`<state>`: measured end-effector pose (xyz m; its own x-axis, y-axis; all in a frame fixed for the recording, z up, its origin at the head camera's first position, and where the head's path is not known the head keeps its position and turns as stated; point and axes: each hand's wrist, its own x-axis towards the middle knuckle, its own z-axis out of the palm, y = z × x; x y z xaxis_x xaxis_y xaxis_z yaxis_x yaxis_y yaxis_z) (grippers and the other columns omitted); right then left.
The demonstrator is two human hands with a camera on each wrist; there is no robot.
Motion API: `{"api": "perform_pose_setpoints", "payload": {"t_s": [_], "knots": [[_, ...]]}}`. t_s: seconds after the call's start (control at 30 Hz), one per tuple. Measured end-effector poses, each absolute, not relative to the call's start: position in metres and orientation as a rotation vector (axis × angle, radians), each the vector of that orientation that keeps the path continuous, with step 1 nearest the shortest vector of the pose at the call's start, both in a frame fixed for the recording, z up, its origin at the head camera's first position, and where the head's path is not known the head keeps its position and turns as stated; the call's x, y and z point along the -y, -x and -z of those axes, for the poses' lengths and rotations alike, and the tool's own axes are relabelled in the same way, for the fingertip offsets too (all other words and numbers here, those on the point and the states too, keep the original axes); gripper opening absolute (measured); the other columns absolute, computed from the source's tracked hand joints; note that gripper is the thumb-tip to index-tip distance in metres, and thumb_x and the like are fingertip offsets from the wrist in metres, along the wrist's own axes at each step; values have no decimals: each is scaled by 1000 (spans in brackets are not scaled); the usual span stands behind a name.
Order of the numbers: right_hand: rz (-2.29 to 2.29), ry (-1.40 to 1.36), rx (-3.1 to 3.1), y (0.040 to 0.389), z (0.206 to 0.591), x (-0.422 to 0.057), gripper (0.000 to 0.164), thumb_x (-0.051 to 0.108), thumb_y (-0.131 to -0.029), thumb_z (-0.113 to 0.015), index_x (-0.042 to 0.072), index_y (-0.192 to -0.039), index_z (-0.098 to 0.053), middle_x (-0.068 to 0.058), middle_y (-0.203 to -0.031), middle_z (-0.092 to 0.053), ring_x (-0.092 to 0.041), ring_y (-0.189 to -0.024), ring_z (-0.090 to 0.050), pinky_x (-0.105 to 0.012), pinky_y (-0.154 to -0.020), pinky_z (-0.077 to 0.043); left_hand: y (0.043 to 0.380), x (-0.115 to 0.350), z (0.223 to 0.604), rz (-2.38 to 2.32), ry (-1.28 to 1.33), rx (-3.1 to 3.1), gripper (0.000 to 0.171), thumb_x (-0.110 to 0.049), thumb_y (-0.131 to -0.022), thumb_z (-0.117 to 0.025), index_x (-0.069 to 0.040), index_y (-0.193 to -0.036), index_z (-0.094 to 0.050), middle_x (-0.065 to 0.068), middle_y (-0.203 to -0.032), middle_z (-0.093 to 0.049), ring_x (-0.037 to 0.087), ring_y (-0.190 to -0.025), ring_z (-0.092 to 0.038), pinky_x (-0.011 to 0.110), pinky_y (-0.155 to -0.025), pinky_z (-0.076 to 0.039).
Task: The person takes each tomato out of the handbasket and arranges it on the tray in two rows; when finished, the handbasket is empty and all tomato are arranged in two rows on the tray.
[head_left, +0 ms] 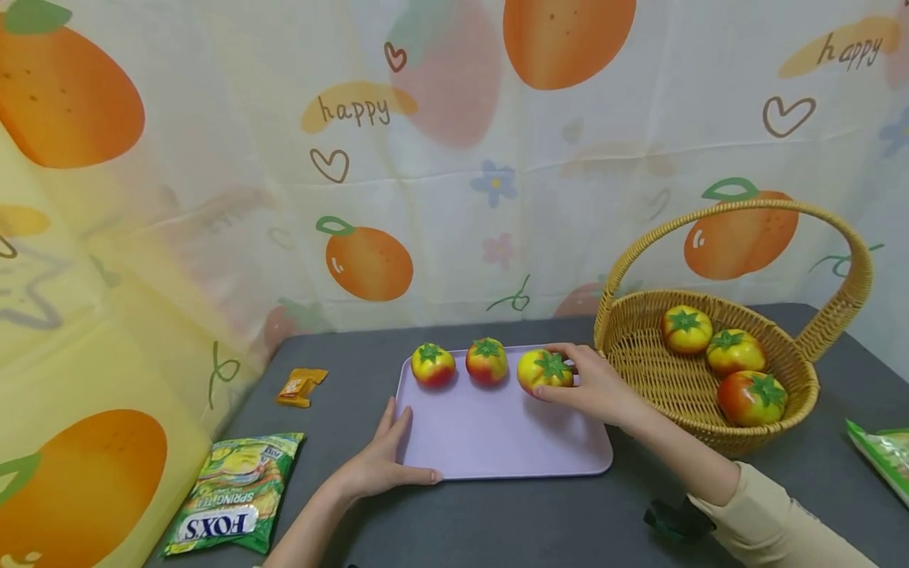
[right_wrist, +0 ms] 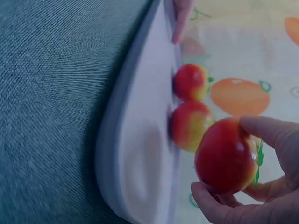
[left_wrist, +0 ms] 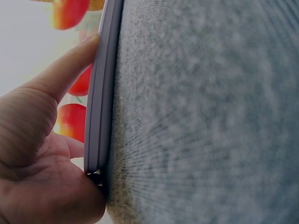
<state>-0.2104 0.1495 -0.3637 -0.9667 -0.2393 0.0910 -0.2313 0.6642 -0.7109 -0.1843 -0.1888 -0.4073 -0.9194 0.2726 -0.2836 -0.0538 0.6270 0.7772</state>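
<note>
A lilac tray (head_left: 497,442) lies on the table with two red-and-yellow tomatoes (head_left: 433,366) along its far side, each topped by a green star-shaped calyx. My right hand (head_left: 600,390) pinches a third tomato (right_wrist: 225,158) between thumb and fingers, over the tray's far right part. My left hand (head_left: 379,465) spans the near left corner of the tray. Its thumb reaches along the front edge and its fairly straight fingers lie at the left edge. In the left wrist view the thumb (left_wrist: 70,65) touches the tray's side.
To the right stands a wicker basket (head_left: 639,386) with a tall handle and three similar tomatoes (head_left: 753,398) inside. A green snack bag (head_left: 237,493) and a small orange packet (head_left: 301,386) lie at left. Another green packet (head_left: 884,454) sits at the right edge. A printed cloth hangs behind.
</note>
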Motion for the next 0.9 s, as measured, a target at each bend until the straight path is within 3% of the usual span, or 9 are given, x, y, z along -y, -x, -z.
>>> {"api": "perform_pose_setpoints", "payload": {"t_s": [0.23,0.9], "knots": [[1274,329,-2851,221,378,-140,68,32,-88,-71,0,-141,-43,-27,-129,-44,-35,-109,-50,-50,-90,-44,186,188,406,-1195,-173,-2483,115,-35,-70,-87,-4,-156,-16,19,-161,14,44,-145,2,66,-110,-10],[1322,138,-2839,249,396,-132,70,27,-90,-69,-3,-144,-36,-30,-133,-40,-37,-112,-48,-51,-94,-41,186,189,409,-1182,-159,-2479,115,-36,-70,-87,-5,-156,-16,19,-160,15,45,-145,2,66,-110,-10]]}}
